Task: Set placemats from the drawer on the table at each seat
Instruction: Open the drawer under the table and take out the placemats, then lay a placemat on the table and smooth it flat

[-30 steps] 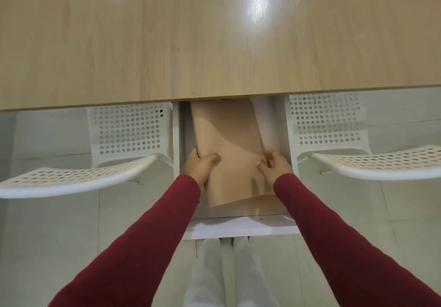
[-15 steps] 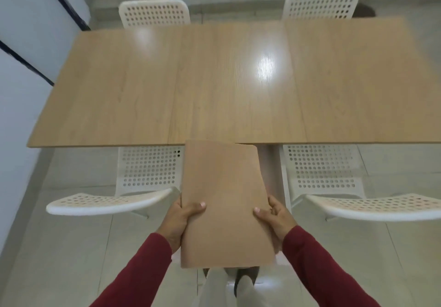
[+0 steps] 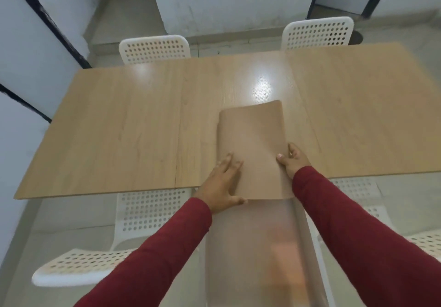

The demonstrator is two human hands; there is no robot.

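A tan stack of placemats (image 3: 253, 144) lies on the wooden table (image 3: 124, 127), its near end hanging over the table's front edge. My left hand (image 3: 223, 183) rests on the stack's left side, fingers spread flat on top and thumb hooked at the near edge. My right hand (image 3: 292, 161) grips the stack's right edge, thumb on top. Below the table edge the open drawer (image 3: 255, 254) shows only as a blur between my red sleeves. How many mats the stack holds cannot be told.
Two white perforated chairs stand at the far side, one left (image 3: 155, 48) and one right (image 3: 317, 34). Two more are tucked at the near side, left (image 3: 145, 211) and right (image 3: 358, 192). Grey walls and a tiled floor surround the table.
Both hands lifted the placemats out of the drawer, carried them up and forward, and laid them on the table's near edge. My left hand went from gripping the side to lying flat on top.
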